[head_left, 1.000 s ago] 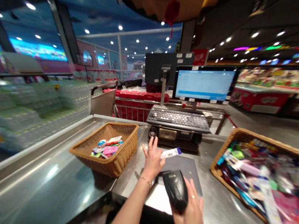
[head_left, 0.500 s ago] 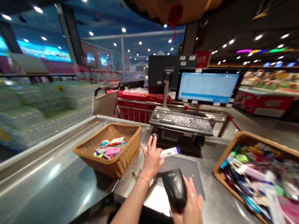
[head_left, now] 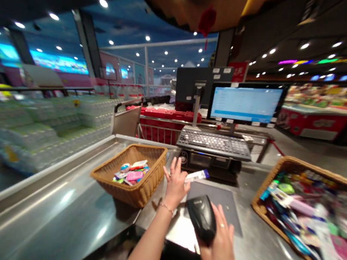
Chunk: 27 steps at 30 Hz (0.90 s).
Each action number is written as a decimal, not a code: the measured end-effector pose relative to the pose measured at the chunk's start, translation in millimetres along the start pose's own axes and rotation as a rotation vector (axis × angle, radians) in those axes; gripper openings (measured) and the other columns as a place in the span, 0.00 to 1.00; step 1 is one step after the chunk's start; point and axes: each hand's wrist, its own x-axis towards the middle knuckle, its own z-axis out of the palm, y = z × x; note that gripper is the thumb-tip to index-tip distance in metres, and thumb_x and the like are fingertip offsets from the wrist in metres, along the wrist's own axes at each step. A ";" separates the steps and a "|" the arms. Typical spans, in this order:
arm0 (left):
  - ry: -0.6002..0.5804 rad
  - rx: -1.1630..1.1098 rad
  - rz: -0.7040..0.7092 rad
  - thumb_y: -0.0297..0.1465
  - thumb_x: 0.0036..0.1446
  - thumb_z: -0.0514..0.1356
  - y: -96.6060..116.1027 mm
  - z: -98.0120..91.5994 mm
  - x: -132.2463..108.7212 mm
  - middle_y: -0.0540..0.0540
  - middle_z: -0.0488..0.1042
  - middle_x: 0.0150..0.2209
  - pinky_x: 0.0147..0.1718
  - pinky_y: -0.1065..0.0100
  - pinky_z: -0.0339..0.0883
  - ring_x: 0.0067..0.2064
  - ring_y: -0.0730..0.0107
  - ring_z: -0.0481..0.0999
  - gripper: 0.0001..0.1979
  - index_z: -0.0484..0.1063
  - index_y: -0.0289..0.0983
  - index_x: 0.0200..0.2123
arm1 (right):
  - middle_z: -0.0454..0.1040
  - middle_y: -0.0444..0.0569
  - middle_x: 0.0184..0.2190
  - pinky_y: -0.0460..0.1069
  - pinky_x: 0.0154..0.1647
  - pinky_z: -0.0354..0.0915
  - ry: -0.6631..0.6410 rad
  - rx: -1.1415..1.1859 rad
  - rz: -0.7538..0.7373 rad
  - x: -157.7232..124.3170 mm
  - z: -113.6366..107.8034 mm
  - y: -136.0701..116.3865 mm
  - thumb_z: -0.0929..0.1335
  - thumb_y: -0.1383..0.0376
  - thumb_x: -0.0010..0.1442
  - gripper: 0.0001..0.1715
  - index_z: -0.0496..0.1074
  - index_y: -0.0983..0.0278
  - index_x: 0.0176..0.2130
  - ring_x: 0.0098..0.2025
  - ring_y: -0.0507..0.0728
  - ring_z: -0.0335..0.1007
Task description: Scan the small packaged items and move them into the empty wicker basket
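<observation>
My right hand [head_left: 222, 246] grips a black handheld barcode scanner [head_left: 201, 216], its head tilted toward the counter's middle. A small white and blue box [head_left: 197, 175] with a barcode sticks out to the right from my left hand [head_left: 176, 187], pinched between thumb and index finger; the other fingers are raised and spread. A grey mat [head_left: 218, 199] lies under and beyond the scanner. Left of my left hand stands a wicker basket [head_left: 148, 187] with several small colourful packets [head_left: 134, 174] in it.
A larger wicker basket [head_left: 258, 202] heaped with mixed goods stands at the right. Ahead are a keyboard [head_left: 215, 143] and a lit monitor [head_left: 245, 104] on the metal counter [head_left: 66, 214]. Behind them is a shopping cart [head_left: 157, 129] with red things.
The view has shifted slightly, so the surroundings sit a little lower and further right. Both hands keep nearly the same pose, with the scanner and the small box still held.
</observation>
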 end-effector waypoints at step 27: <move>0.049 0.035 -0.031 0.28 0.50 0.61 -24.2 -20.3 5.5 0.37 0.53 0.68 0.60 0.27 0.34 0.69 0.43 0.44 0.06 0.72 0.38 0.34 | 0.63 0.61 0.62 0.76 0.62 0.45 -0.032 0.048 -0.039 6.2 12.7 -19.0 0.59 0.72 0.56 0.31 0.60 0.64 0.59 0.69 0.69 0.47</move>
